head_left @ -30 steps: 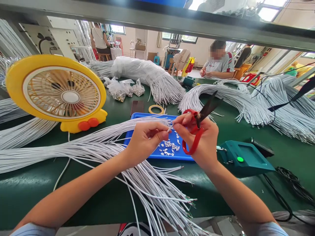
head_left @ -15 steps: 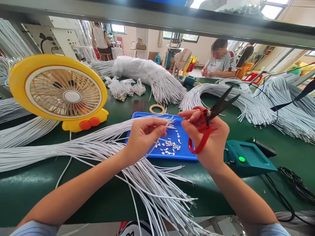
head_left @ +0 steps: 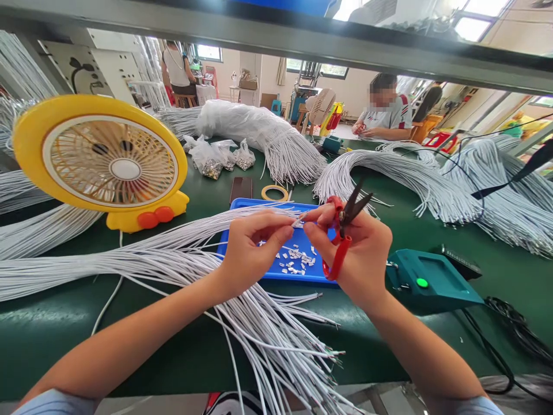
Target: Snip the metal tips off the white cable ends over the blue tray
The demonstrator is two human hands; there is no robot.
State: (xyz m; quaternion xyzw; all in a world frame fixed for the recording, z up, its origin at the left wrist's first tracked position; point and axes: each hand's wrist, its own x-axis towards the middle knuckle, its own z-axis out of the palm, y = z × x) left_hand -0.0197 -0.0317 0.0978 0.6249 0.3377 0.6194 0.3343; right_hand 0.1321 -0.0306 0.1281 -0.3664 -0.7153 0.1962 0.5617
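Note:
My left hand [head_left: 254, 248] pinches a thin white cable [head_left: 298, 221] near its end, thumb against forefinger, above a blue tray [head_left: 276, 275]. My right hand [head_left: 363, 256] carries scissors [head_left: 352, 210] with red handles, their dark blades slightly parted and pointing up to the right, away from the cable. The right thumb and forefinger meet at the cable's tip; whether they grip it is hard to make out. Small white-and-silver pieces [head_left: 298, 255] lie scattered in the tray. Below my hands spreads a bundle of white cables [head_left: 268, 323] with stripped ends.
A yellow fan [head_left: 125, 167] stands at the left. Behind the tray are a tape roll [head_left: 275, 193], a phone [head_left: 241, 189] and plastic bags [head_left: 211, 161]. A teal device [head_left: 436, 282] sits at the right. More cable bundles [head_left: 380, 173] lie behind; a co-worker [head_left: 386, 115] sits farther back.
My right hand has moved left with the scissors, bringing its thumb and forefinger to the cable tip. The left hand still pinches the cable in nearly the same place.

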